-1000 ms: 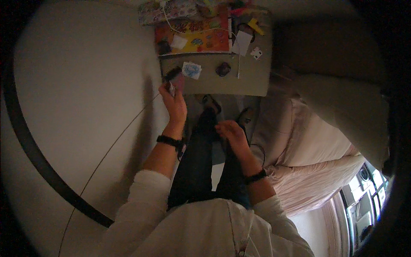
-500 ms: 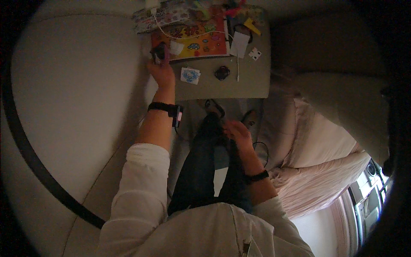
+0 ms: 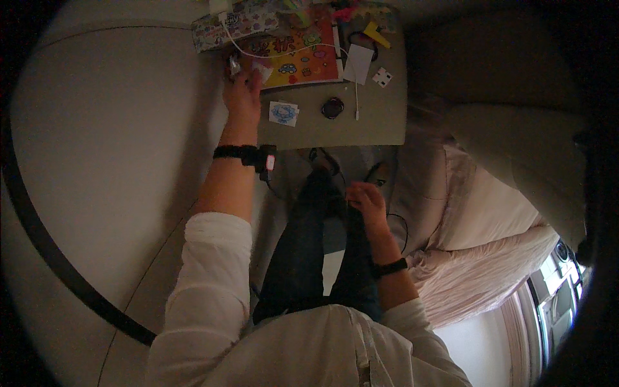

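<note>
- While the left hand (image 3: 243,93) was at its left side, the grey-green counter (image 3: 380,122) carried every small thing; a light touch seemed wise on so crowded a surface.
- The orange, printed sheet (image 3: 296,61) lay flat on it, with a white cable (image 3: 358,106) across; fingers kept clear of both would likely have disturbed neither.
- The patterned box (image 3: 238,29) stood just beyond the left fingers, so short, low movements suited that corner.
- The left grip was at the sheet's left edge; whether it was clamped on anything I could not tell.
- The right hand (image 3: 367,197) hung over the thigh, curled, with nothing visible in it; whether its fingers met I could not tell.
- The white slip (image 3: 262,68) lay just beside the left fingers, easily nudged, I judged.
- The small shiny thing (image 3: 234,65) was by the left fingertips, left of the sheet; fingertip control and a steady wrist seemed best.
</note>
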{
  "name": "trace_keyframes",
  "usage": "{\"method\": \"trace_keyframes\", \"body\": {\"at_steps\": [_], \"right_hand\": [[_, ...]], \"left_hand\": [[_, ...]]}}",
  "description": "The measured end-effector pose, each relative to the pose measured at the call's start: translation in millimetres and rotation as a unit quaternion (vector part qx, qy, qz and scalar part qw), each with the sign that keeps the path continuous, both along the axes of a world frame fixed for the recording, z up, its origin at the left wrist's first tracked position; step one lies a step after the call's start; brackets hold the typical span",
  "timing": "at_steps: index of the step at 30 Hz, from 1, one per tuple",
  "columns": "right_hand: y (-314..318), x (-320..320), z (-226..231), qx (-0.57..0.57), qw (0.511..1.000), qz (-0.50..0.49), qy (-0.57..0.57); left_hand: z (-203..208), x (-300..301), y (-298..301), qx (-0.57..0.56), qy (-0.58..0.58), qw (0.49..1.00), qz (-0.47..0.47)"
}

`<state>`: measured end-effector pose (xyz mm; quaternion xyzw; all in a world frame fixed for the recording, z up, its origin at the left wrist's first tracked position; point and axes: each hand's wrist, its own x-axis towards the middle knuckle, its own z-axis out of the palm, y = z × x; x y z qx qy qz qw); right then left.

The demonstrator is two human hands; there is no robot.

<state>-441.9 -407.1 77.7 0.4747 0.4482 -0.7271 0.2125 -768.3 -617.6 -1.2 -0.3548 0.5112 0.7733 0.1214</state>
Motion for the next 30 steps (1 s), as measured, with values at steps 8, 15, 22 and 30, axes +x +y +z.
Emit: {"method": "trace_keyframes", "body": {"at_steps": [8, 15, 22, 30], "right_hand": [[-2.6, 3.8, -7.7, -0.004, 1.000, 0.003, 0.000], [4.7, 9.2, -6.6, -0.009, 0.999, -0.030, -0.001], [10.2, 18.6, -10.4, -0.015, 0.999, -0.035, -0.002], [17.3, 29.6, -14.5, 0.008, 0.999, -0.030, 0.025]], "left_hand": [[0.5, 15.2, -11.4, 0.029, -0.015, 0.999, 0.026], [-6.9, 45.4, -23.5, -0.081, 0.091, 0.990, -0.068], [-48.4, 100.4, -20.5, -0.436, 0.061, 0.809, -0.391], [-38.9, 102.2, -20.6, -0.499, -0.004, 0.745, -0.442]]}}
